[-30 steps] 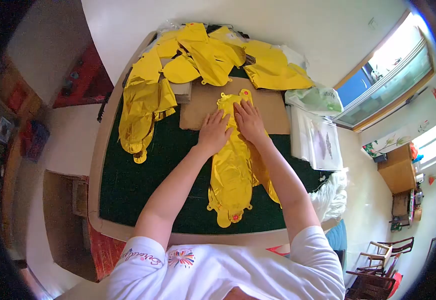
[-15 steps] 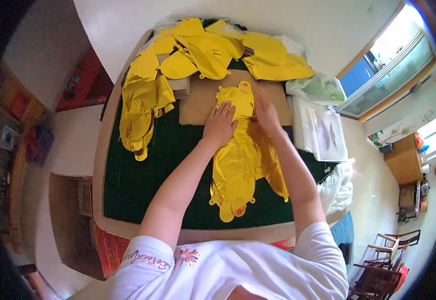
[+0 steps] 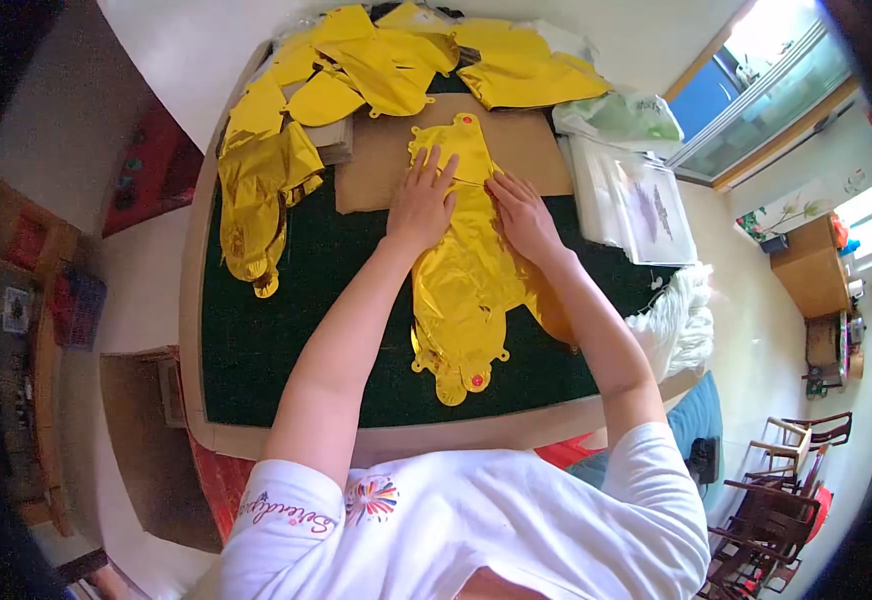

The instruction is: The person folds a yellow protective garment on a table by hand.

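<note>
A flat, uninflated gold foil balloon with small tabs and red dots at its ends lies lengthwise in front of me. Its upper end rests on a cardboard sheet, the rest on a dark green mat. My left hand lies on its upper left part, palm down and fingers spread. Stretched along the upper right edge, the fingers of my right hand press on the foil. Below that hand, a loose fold of gold foil sticks out to the right, partly under my forearm.
More gold foil balloons are heaped along the table's far side and hang down its left part. At the right are clear plastic bags, a white-and-green bag and a bundle of white string.
My right hand has come down from beside the foil's upper end and now lies flat on its right edge. My left hand stays on the foil. The whole view has shifted slightly.
</note>
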A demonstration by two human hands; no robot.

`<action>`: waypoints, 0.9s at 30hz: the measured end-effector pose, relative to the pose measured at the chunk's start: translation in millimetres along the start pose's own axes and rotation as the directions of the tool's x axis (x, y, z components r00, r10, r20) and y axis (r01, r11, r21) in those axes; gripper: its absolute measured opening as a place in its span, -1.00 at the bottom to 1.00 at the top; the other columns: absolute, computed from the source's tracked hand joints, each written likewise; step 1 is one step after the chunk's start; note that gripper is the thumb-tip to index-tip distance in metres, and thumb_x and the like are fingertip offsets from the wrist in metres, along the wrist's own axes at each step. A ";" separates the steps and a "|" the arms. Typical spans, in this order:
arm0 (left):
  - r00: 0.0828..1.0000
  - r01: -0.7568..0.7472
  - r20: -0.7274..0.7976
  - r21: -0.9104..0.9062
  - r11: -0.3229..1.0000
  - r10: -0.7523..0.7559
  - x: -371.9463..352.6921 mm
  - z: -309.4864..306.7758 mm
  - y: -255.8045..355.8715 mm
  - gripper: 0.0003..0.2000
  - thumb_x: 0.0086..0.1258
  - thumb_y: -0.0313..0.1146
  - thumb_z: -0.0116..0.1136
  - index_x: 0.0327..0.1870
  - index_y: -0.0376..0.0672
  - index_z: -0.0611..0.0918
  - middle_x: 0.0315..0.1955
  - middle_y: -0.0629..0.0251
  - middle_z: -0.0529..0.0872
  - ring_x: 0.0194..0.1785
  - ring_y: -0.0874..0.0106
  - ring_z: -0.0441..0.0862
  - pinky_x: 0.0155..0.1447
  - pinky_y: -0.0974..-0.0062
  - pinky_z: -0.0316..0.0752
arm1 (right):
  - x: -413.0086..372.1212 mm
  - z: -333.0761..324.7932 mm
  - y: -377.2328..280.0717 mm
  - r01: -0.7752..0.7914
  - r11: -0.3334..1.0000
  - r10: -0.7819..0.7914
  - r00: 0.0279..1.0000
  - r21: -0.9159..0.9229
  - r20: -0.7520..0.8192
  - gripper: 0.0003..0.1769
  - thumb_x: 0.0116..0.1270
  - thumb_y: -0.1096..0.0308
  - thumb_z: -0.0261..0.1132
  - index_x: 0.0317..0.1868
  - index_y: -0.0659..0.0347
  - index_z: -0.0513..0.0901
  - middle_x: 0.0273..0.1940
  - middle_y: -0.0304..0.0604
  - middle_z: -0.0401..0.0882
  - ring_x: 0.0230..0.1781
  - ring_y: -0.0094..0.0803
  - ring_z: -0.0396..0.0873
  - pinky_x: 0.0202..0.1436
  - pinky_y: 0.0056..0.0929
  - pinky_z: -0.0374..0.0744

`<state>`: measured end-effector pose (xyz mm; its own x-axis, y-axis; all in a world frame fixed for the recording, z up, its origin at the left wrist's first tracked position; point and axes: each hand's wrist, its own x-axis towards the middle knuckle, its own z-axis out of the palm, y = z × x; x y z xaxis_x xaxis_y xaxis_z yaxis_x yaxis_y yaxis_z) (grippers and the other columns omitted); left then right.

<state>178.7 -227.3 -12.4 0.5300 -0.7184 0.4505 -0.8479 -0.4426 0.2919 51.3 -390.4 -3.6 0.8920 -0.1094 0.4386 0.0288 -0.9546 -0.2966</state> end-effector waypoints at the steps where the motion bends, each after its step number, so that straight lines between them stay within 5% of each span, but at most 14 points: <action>1: 1.000 -0.001 -0.002 0.002 1.000 0.001 0.0 0.2 -0.7 -0.53 0.47 -0.19 -0.11 0.37 -0.06 0.30 0.41 0.14 0.17 0.48 0.16 0.06 0.47 0.17 0.05 | -0.2 -0.3 -0.5 0.009 0.999 -0.008 1.000 -0.037 0.026 -0.57 0.30 0.49 0.08 0.21 0.27 0.45 0.26 0.04 0.38 0.33 0.01 0.28 0.35 -0.08 0.27; 5: 0.991 -0.022 0.132 0.076 0.997 0.012 1.8 2.8 -2.1 -0.58 0.48 -0.19 -0.14 0.34 0.04 0.36 0.40 0.14 0.21 0.47 0.14 0.09 0.46 0.08 0.06 | -2.1 -3.5 0.5 0.080 0.991 -0.082 0.996 -0.111 -0.022 -0.56 0.28 0.46 0.11 0.20 0.26 0.44 0.22 0.04 0.42 0.27 0.00 0.35 0.29 -0.10 0.35; 7: 0.988 -0.002 0.152 0.064 0.998 -0.008 1.6 2.8 -2.1 -0.59 0.49 -0.19 -0.15 0.33 0.05 0.37 0.39 0.15 0.22 0.47 0.14 0.09 0.46 0.06 0.05 | -8.2 -19.1 -6.7 -0.230 0.973 0.228 0.972 -0.017 -0.056 -0.63 0.28 0.40 0.14 0.10 0.25 0.47 0.09 0.03 0.48 0.15 0.00 0.42 0.18 -0.12 0.43; 11: 0.984 0.033 0.171 0.030 0.999 -0.038 1.4 1.4 -2.0 -0.60 0.50 -0.18 -0.19 0.32 0.02 0.38 0.38 0.15 0.24 0.47 0.16 0.09 0.46 0.08 0.05 | -31.1 -50.2 -12.1 -0.408 0.907 0.402 0.912 -0.099 -0.079 -0.67 0.24 0.29 0.21 -0.01 0.23 0.47 -0.03 0.05 0.49 0.04 0.02 0.45 0.06 -0.12 0.48; 13: 0.981 0.040 0.190 0.027 0.999 -0.045 1.1 0.2 0.0 -0.59 0.50 -0.17 -0.19 0.33 0.02 0.37 0.38 0.16 0.25 0.47 0.17 0.10 0.46 0.09 0.04 | -44.6 -60.8 -15.6 -0.526 0.821 0.554 0.828 -0.222 0.089 -0.63 0.22 0.20 0.27 -0.05 0.22 0.45 -0.07 0.08 0.50 0.00 0.05 0.47 0.02 -0.11 0.49; 20: 0.982 0.053 0.179 0.020 0.998 -0.056 0.5 3.6 -2.3 -0.59 0.51 -0.16 -0.22 0.33 -0.01 0.36 0.40 0.15 0.21 0.48 0.21 0.08 0.48 0.11 0.00 | -51.6 -74.6 -7.4 -0.573 0.792 0.610 0.759 -0.211 0.228 -0.56 0.17 0.19 0.33 -0.02 0.22 0.44 -0.18 0.11 0.56 -0.06 0.06 0.52 0.00 -0.12 0.49; 22: 0.981 0.062 0.180 0.023 0.998 -0.066 1.2 3.3 -2.1 -0.59 0.51 -0.16 -0.23 0.33 -0.01 0.36 0.40 0.14 0.20 0.48 0.22 0.06 0.49 0.12 -0.01 | -51.6 -85.0 -14.5 -0.669 0.742 0.652 0.708 -0.036 0.271 -0.52 0.11 0.24 0.39 -0.01 0.23 0.45 -0.16 0.15 0.58 -0.05 0.05 0.54 0.01 -0.16 0.50; 27: 0.984 0.070 0.162 0.034 0.997 -0.075 -0.4 2.2 -0.9 -0.57 0.51 -0.14 -0.22 0.34 -0.02 0.35 0.40 0.14 0.20 0.48 0.22 0.06 0.50 0.13 -0.04 | -61.9 -80.8 6.4 -0.695 0.717 0.624 0.672 0.048 0.399 -0.48 0.08 0.26 0.42 0.03 0.20 0.46 -0.14 0.16 0.58 -0.07 0.01 0.56 -0.01 -0.23 0.51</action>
<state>179.3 -227.8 -14.7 0.5833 -0.7607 0.2848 -0.8084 -0.5098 0.2941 -40.1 -412.1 35.9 0.7971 -0.5588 -0.2289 -0.5777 -0.5954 -0.5584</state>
